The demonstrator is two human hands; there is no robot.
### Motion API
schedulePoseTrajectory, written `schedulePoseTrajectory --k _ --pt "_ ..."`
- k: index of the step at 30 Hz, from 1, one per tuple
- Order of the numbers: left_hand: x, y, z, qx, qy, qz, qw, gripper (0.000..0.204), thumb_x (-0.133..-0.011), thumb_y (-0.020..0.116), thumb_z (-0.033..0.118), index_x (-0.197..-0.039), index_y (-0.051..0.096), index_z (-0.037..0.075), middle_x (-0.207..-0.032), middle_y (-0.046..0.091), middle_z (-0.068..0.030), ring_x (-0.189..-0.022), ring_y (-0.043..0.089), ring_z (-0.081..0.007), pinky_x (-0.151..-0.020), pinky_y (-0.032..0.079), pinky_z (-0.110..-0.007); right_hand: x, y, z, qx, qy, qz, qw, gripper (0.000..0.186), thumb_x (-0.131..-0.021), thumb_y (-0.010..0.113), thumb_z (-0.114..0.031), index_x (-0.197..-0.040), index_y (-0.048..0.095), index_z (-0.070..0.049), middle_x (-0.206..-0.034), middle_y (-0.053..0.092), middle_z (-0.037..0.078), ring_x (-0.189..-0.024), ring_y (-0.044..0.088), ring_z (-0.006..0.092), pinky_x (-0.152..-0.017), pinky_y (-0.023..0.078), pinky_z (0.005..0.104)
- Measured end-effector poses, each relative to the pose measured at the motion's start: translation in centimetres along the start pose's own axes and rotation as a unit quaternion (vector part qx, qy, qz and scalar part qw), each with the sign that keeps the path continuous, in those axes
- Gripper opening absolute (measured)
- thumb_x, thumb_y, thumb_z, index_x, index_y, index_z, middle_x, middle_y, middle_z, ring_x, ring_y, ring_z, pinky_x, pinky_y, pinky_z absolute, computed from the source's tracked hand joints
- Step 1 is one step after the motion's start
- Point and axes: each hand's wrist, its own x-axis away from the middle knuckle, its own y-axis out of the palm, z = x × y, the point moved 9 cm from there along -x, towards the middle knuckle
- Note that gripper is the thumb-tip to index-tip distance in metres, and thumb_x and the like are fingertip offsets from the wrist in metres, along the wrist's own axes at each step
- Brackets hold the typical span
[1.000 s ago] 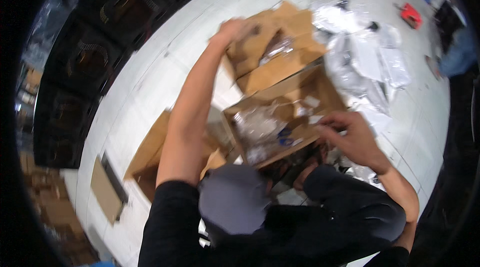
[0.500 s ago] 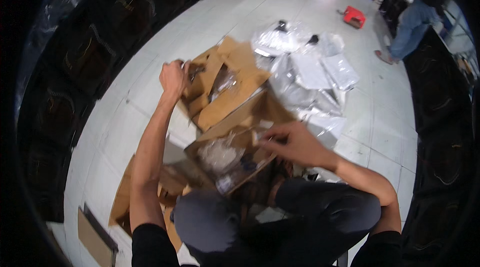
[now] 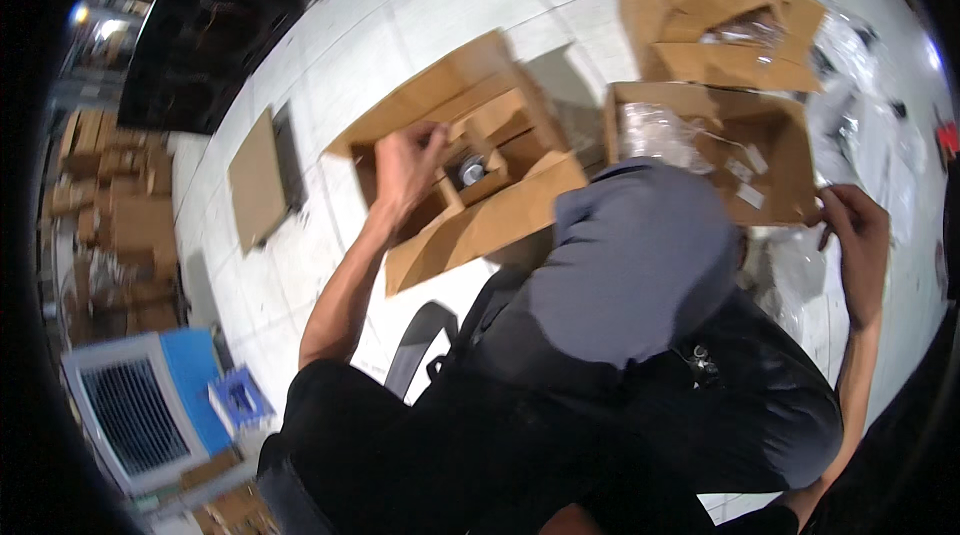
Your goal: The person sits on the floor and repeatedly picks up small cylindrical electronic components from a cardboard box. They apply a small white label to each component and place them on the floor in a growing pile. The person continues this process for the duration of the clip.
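My left hand (image 3: 406, 169) is over the divided cardboard box (image 3: 415, 105), fingers curled down at its inner partitions. What those fingers hold, if anything, is hidden. Beside them, a round silver-and-dark part (image 3: 472, 171) sits in one compartment. My right hand (image 3: 858, 240) is at the near right corner of a second cardboard box (image 3: 712, 99), its thumb and fingertips closed on the edge. Inside that box lie crumpled clear plastic wrap (image 3: 657, 135) and small white pieces (image 3: 750, 197). My knee (image 3: 640, 245) hides part of its near side.
Beyond stands an opened carton (image 3: 690, 10) with plastic inside. Clear plastic bags (image 3: 868, 125) spread along the right. A flat cardboard piece (image 3: 258, 183) lies left, with stacked cartons (image 3: 140, 245) and a blue-and-white air cooler (image 3: 150, 405) farther left.
My view has swung left. My left hand has gone from the far carton to the divided box. My right hand has left the small pale piece and moved to the second box's corner.
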Motion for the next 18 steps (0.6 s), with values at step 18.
schedulePoseTrajectory --k 18 --pt "-0.1 14.3 -10.1 -0.304 0.082 -0.32 0.894 0.025 -0.072 0.068 0.013 -0.088 0.068 -0.006 -0.075 0.066 -0.0244 -0.074 0.069 -0.0356 -0.065 0.057 -0.04 -0.3 1.0 0.5 0.025 0.006 -0.003 1.0 0.021 -0.094 0.058 -0.013 -0.096 0.066 0.007 -0.07 0.063 0.008 -0.056 0.05 0.0077 -0.053 0.039 0.0218"
